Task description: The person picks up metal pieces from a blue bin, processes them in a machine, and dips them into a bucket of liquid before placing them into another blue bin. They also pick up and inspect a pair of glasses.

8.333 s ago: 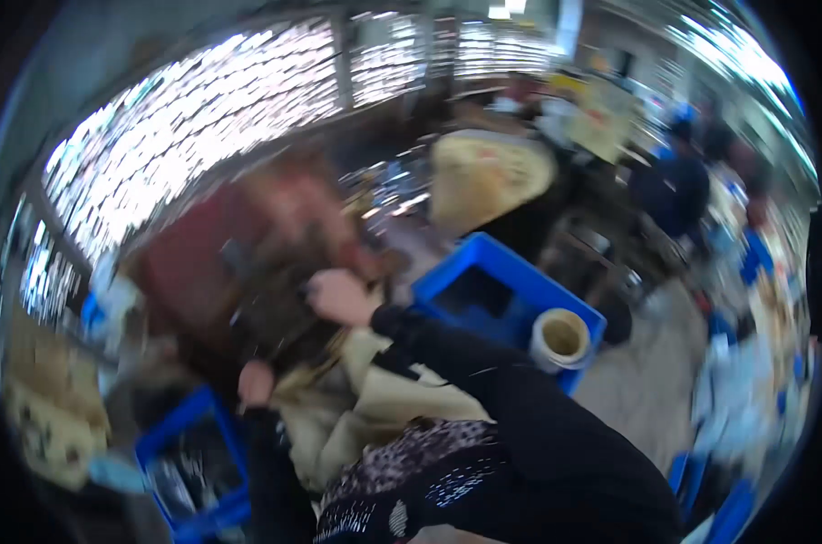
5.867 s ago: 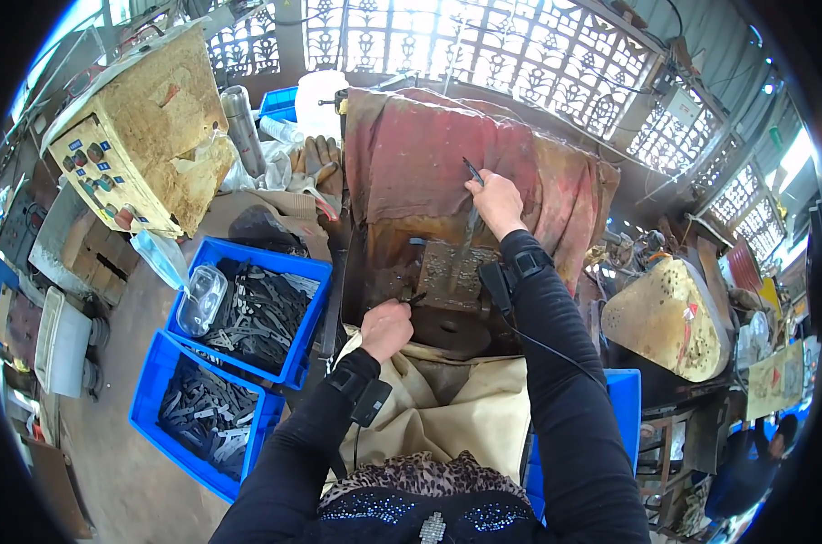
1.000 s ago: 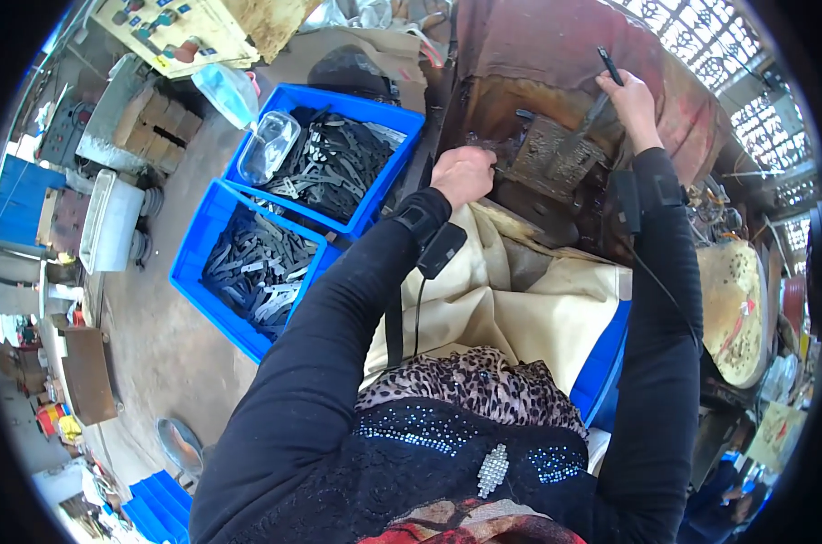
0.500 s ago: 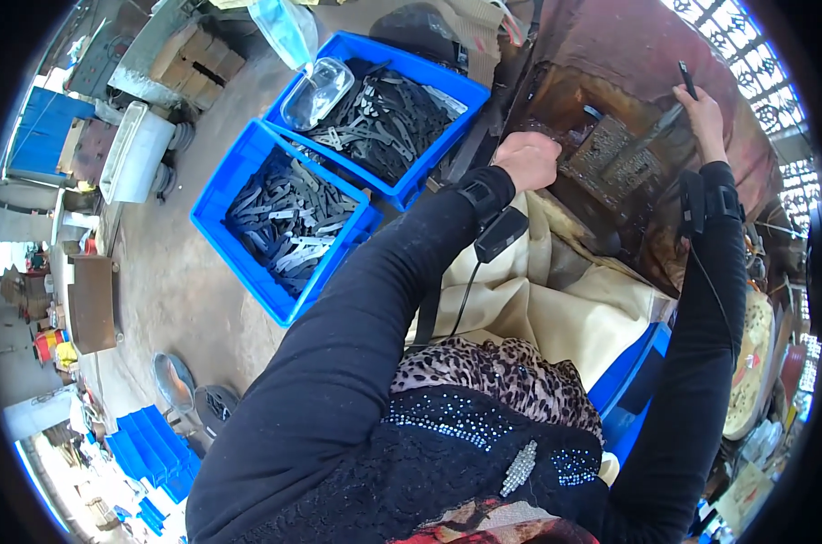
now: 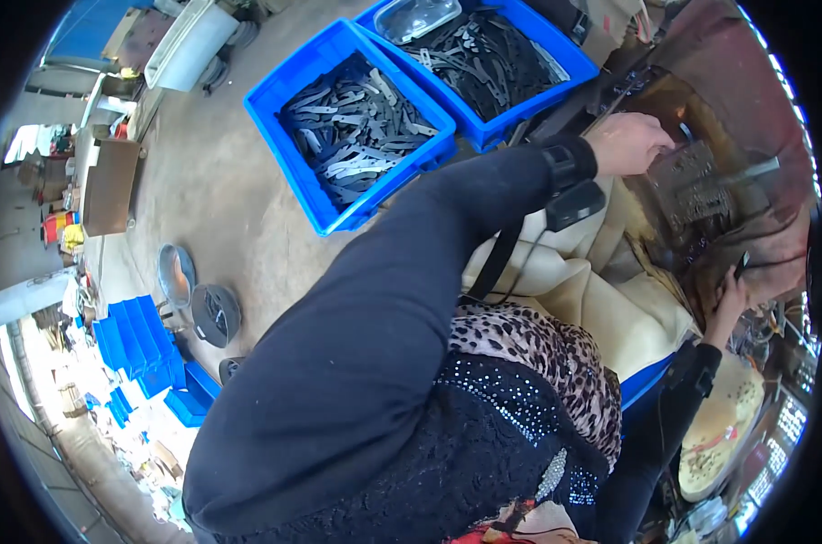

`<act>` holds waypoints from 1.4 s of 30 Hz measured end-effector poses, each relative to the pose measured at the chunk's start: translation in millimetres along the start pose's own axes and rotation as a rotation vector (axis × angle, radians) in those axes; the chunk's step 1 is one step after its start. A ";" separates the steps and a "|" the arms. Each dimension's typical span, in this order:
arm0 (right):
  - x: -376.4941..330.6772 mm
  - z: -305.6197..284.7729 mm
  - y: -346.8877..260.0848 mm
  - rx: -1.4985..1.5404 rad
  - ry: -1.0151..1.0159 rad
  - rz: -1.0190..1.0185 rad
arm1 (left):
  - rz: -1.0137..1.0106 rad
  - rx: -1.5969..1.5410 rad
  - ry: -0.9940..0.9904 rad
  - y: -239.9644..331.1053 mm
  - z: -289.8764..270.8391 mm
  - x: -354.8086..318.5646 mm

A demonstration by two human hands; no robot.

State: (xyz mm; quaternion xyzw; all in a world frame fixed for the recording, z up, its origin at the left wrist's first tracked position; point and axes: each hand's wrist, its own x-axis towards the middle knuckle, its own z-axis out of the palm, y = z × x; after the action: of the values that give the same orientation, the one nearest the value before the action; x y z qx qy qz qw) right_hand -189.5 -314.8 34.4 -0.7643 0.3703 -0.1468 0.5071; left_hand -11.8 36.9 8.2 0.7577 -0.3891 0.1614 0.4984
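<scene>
My left hand (image 5: pixel 628 143) is closed, its fingertips at the upper edge of a wet metal block (image 5: pixel 692 186) with a bumpy face. What those fingers hold, if anything, is hidden. The block sits in a brown, oily recess (image 5: pixel 669 91) lined with stained sheeting. My right hand (image 5: pixel 728 295) is lower and nearer to me, beside the reddish-brown cover sheet (image 5: pixel 778 227). A small, thin dark piece (image 5: pixel 743 263) sticks up from its fingers. Over the block's right side points a greyish flat strip (image 5: pixel 757 170).
Two blue bins hold many flat metal pieces: greyer ones in the near bin (image 5: pixel 343 218), darker ones in the far bin (image 5: pixel 565 86), with a clear tray (image 5: pixel 417 18) on top. Cream cloth (image 5: pixel 601 308) drapes below the recess. Round pans (image 5: pixel 216 315) and blue racks (image 5: pixel 139 335) stand at left.
The view has swung, so the bins sit further right. My right hand has come down from the recess's far side toward me. My left hand has moved closer to the block.
</scene>
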 end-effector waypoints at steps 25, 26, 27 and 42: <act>43.1 -5.8 112.3 -0.160 0.030 -0.164 | -1.031 0.912 -0.210 -96.2 -317.8 -322.3; 45.2 -6.6 115.9 -0.194 0.027 -0.172 | -1.002 0.959 -0.228 -93.0 -313.8 -326.1; 48.7 -8.9 117.8 -0.214 -0.002 -0.155 | -1.029 0.960 -0.202 -92.6 -311.6 -326.7; 79.5 29.8 98.6 -0.567 0.031 -0.576 | -0.990 0.567 0.308 -74.5 -320.7 -214.9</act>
State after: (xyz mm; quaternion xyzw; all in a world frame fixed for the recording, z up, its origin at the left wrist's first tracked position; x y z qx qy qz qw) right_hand -158.6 -372.7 -78.0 -0.9441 0.1744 -0.1862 0.2086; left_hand -48.5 426.4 -30.0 0.9206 0.1459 0.1155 0.3434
